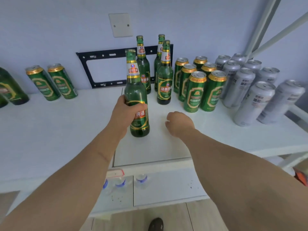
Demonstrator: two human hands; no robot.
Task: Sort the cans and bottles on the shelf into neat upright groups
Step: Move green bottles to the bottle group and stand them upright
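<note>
Leftmost, two green cans [51, 81] stood apart on the white shelf [50, 130]. Next, the left hand [124, 114] was closed around an upright green bottle [136, 97], in front of three standing bottles [164, 74]. Beside it, the right hand [179, 123] hovered loosely curled, holding nothing. Farther right stood grouped green cans [200, 84], then silver cans [250, 87].

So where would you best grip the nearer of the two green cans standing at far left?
Around the mid-body of the nearer green can, coming from the front right. It stands upright, its left flank sits close to the neighbouring can, and the shelf before it is open.
</note>
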